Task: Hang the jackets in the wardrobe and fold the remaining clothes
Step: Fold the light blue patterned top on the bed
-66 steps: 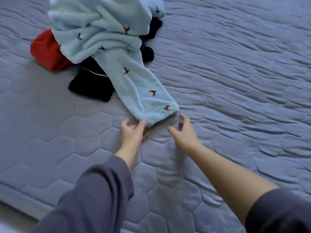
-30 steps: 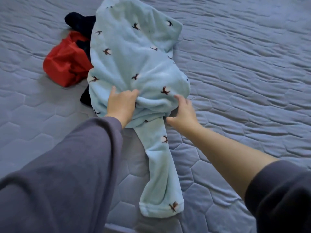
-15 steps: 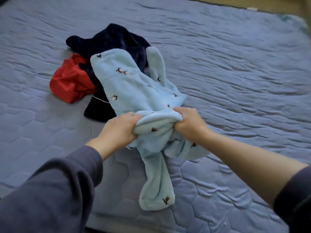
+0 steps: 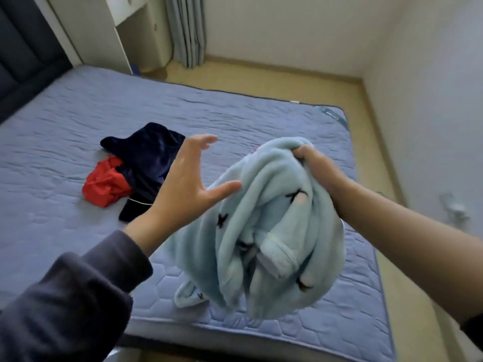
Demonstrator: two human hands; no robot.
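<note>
While the right hand (image 4: 313, 165) grips the light-blue fleece garment (image 4: 274, 231) by a bunched fold at its top, the garment hangs in a crumpled mass above the near right part of the bed (image 4: 235, 113). The left hand (image 4: 183, 186) is spread and holds nothing. Its thumb points at the left side of the cloth, and contact cannot be confirmed.

Probable faults from this state:

1. Slip. The whole weight hangs from one fistful of thick fleece. If the grip loosens before the left hand takes hold, the garment is likely to drop onto the bed or past its near edge to the floor (image 4: 287, 82).
2. Twisted spread. A cuffed end is tucked inside the hanging folds. If the left hand takes an arbitrary fold rather than a hem or seam, the garment will probably open out twisted and fold unevenly.
3. Wrong sorting. The bunched cloth hides the cut, so jacket or other clothing cannot be told. A wrong guess sends it to the wrong place.
4. Snagging. A navy garment (image 4: 149, 155) and a red garment (image 4: 104, 184) lie touching at the left middle of the bed. A wide shake to the left could drag them.

A white cabinet (image 4: 104, 35) stands at the far left; whether it is the wardrobe cannot be told.
</note>
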